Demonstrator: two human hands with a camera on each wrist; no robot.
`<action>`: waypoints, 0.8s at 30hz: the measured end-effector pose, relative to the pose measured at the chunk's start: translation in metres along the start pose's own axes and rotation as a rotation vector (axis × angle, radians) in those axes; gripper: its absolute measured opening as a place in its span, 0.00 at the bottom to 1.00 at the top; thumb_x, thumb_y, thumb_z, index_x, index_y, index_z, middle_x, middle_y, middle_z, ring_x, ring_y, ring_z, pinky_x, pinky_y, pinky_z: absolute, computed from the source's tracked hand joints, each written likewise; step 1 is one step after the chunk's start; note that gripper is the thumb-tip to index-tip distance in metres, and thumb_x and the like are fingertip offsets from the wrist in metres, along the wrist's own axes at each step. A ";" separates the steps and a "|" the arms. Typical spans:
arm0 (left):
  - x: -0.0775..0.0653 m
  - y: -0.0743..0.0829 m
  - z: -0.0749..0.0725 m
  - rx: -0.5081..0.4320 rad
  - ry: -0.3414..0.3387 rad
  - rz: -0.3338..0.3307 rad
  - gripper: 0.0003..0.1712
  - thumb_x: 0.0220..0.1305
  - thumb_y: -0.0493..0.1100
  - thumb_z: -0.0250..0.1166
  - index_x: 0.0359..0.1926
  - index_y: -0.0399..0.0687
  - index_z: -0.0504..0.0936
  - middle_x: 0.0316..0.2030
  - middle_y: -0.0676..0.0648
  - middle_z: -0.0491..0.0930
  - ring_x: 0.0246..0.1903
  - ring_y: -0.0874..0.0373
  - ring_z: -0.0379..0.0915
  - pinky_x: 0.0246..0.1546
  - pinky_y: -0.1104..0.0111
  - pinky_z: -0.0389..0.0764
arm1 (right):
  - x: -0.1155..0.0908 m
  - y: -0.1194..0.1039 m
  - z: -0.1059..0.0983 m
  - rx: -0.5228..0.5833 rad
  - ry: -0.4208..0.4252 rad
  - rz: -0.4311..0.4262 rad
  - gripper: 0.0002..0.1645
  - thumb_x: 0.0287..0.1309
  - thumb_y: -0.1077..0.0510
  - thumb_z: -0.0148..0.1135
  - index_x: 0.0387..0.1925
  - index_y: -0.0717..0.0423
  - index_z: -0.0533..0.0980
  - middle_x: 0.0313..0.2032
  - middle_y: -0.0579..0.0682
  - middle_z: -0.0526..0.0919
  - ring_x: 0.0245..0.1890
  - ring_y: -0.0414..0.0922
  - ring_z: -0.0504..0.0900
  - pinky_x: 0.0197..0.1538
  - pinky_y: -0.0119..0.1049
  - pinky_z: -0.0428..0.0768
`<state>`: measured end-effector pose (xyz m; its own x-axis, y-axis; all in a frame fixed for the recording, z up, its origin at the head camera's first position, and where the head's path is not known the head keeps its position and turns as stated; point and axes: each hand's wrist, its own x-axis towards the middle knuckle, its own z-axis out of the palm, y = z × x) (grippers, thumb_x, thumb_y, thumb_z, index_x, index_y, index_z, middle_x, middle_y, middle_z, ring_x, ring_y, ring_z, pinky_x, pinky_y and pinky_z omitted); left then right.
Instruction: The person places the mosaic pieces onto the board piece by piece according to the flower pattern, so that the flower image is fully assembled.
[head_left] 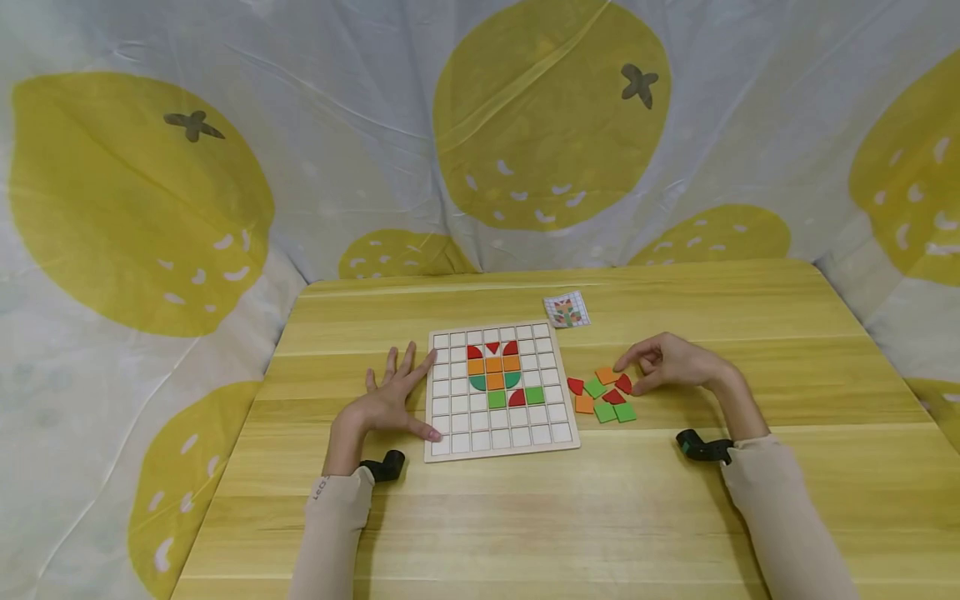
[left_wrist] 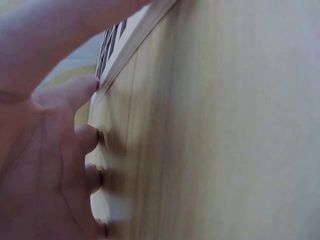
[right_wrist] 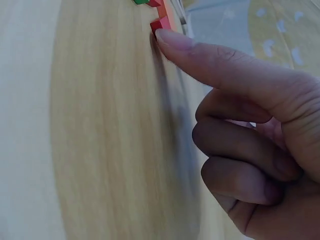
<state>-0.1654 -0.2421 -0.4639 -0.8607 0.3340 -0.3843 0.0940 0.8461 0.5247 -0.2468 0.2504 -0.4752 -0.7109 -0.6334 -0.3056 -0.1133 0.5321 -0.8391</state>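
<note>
In the head view, a square wooden grid board (head_left: 459,421) holds red, orange, green and teal tiles forming a flower shape. My left hand (head_left: 386,402) lies spread at the board's left side, with index finger and thumb at its edge. To the board's right, my right hand (head_left: 678,362) has thumb and index finger on either side of a red quarter-circle tile (head_left: 623,384), pinching it. In the right wrist view the thumb tip meets that tile's edge, and the other fingers are curled in. The index finger is mostly hidden there.
Beside the board lie several loose tiles: orange squares (head_left: 584,404), green squares (head_left: 625,412) and red quarter-circles (head_left: 575,386). A small pattern card (head_left: 567,309) with a flower picture sits behind the board. A lemon-print cloth (head_left: 360,167) hangs around the table (head_left: 525,533).
</note>
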 end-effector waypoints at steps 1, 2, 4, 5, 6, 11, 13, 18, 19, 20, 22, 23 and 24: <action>0.000 0.000 0.000 0.001 0.000 0.000 0.80 0.43 0.62 0.84 0.84 0.56 0.38 0.82 0.37 0.19 0.79 0.32 0.07 0.69 0.24 0.20 | 0.001 -0.001 0.001 0.001 -0.004 -0.003 0.21 0.54 0.62 0.78 0.50 0.63 0.84 0.21 0.46 0.64 0.21 0.35 0.62 0.28 0.29 0.63; 0.000 0.000 0.000 0.001 0.001 0.000 0.80 0.43 0.62 0.84 0.84 0.56 0.38 0.82 0.37 0.19 0.79 0.32 0.08 0.69 0.24 0.20 | 0.002 -0.001 0.002 0.002 -0.007 -0.004 0.20 0.53 0.63 0.78 0.49 0.63 0.84 0.21 0.46 0.64 0.21 0.35 0.62 0.28 0.29 0.63; 0.000 -0.001 0.000 0.002 0.001 -0.001 0.80 0.43 0.62 0.84 0.84 0.56 0.38 0.82 0.37 0.19 0.79 0.32 0.08 0.69 0.24 0.20 | 0.003 -0.003 0.004 -0.001 -0.007 -0.003 0.18 0.53 0.63 0.78 0.46 0.63 0.84 0.21 0.45 0.65 0.21 0.35 0.62 0.27 0.28 0.62; 0.000 -0.001 0.000 0.002 0.001 -0.001 0.80 0.43 0.62 0.84 0.84 0.57 0.38 0.82 0.37 0.19 0.79 0.32 0.08 0.69 0.24 0.20 | 0.003 -0.004 0.004 0.000 -0.007 -0.002 0.18 0.52 0.63 0.78 0.45 0.63 0.85 0.20 0.45 0.65 0.21 0.35 0.62 0.27 0.28 0.62; 0.000 -0.001 0.000 0.003 0.002 -0.001 0.80 0.43 0.62 0.84 0.84 0.57 0.38 0.82 0.37 0.19 0.79 0.32 0.08 0.69 0.24 0.20 | 0.004 -0.004 0.005 -0.001 -0.004 -0.001 0.17 0.53 0.63 0.78 0.45 0.63 0.85 0.20 0.45 0.65 0.20 0.34 0.62 0.27 0.27 0.62; 0.000 -0.001 0.000 0.013 -0.001 -0.003 0.80 0.43 0.62 0.84 0.84 0.57 0.38 0.82 0.38 0.19 0.79 0.33 0.08 0.69 0.24 0.20 | 0.005 -0.004 0.008 -0.007 0.002 -0.003 0.16 0.53 0.62 0.79 0.43 0.63 0.85 0.20 0.44 0.66 0.20 0.34 0.62 0.27 0.27 0.63; 0.000 -0.001 0.000 0.017 -0.002 -0.004 0.80 0.43 0.62 0.84 0.84 0.57 0.38 0.82 0.38 0.19 0.79 0.33 0.07 0.69 0.24 0.20 | 0.006 -0.003 0.008 -0.010 0.011 -0.003 0.16 0.53 0.61 0.79 0.43 0.63 0.85 0.20 0.44 0.65 0.20 0.34 0.62 0.27 0.27 0.62; 0.000 -0.001 0.001 0.015 -0.001 -0.003 0.80 0.43 0.62 0.84 0.84 0.57 0.38 0.82 0.38 0.19 0.79 0.33 0.08 0.69 0.24 0.20 | 0.007 0.000 0.008 -0.018 0.036 0.003 0.16 0.54 0.58 0.79 0.42 0.62 0.86 0.18 0.42 0.62 0.19 0.34 0.59 0.26 0.27 0.59; 0.000 -0.001 0.001 0.015 -0.001 -0.004 0.80 0.43 0.62 0.84 0.84 0.57 0.38 0.82 0.38 0.19 0.79 0.33 0.08 0.69 0.24 0.20 | 0.007 -0.001 0.008 -0.020 0.043 0.004 0.15 0.54 0.58 0.79 0.41 0.60 0.87 0.18 0.42 0.61 0.19 0.34 0.58 0.26 0.27 0.59; 0.000 -0.001 0.001 0.014 0.000 -0.006 0.80 0.43 0.62 0.84 0.84 0.57 0.38 0.82 0.38 0.19 0.79 0.33 0.08 0.69 0.24 0.20 | 0.007 -0.002 0.009 -0.027 0.051 0.000 0.14 0.54 0.57 0.79 0.41 0.59 0.87 0.18 0.41 0.61 0.20 0.34 0.57 0.26 0.27 0.59; 0.000 0.000 0.001 0.011 0.001 -0.007 0.80 0.43 0.62 0.84 0.84 0.57 0.38 0.82 0.38 0.19 0.79 0.33 0.07 0.69 0.25 0.20 | 0.007 -0.006 0.010 -0.026 0.074 -0.011 0.13 0.53 0.56 0.80 0.40 0.56 0.88 0.18 0.41 0.59 0.20 0.35 0.56 0.25 0.28 0.58; 0.000 0.000 0.000 0.009 0.001 -0.007 0.80 0.43 0.62 0.84 0.84 0.57 0.38 0.82 0.38 0.19 0.79 0.33 0.07 0.69 0.25 0.20 | 0.008 -0.009 0.011 -0.024 0.082 -0.023 0.13 0.53 0.55 0.80 0.40 0.55 0.88 0.17 0.40 0.58 0.20 0.35 0.55 0.26 0.29 0.58; -0.001 0.000 0.000 0.009 0.002 -0.009 0.80 0.43 0.62 0.84 0.84 0.58 0.38 0.82 0.38 0.19 0.79 0.33 0.07 0.70 0.25 0.19 | 0.009 -0.013 0.013 -0.015 0.085 -0.039 0.13 0.53 0.55 0.80 0.40 0.55 0.88 0.17 0.41 0.56 0.20 0.36 0.54 0.26 0.29 0.58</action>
<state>-0.1648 -0.2421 -0.4638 -0.8623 0.3259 -0.3875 0.0909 0.8525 0.5148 -0.2427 0.2300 -0.4732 -0.7619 -0.6042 -0.2331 -0.1521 0.5168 -0.8425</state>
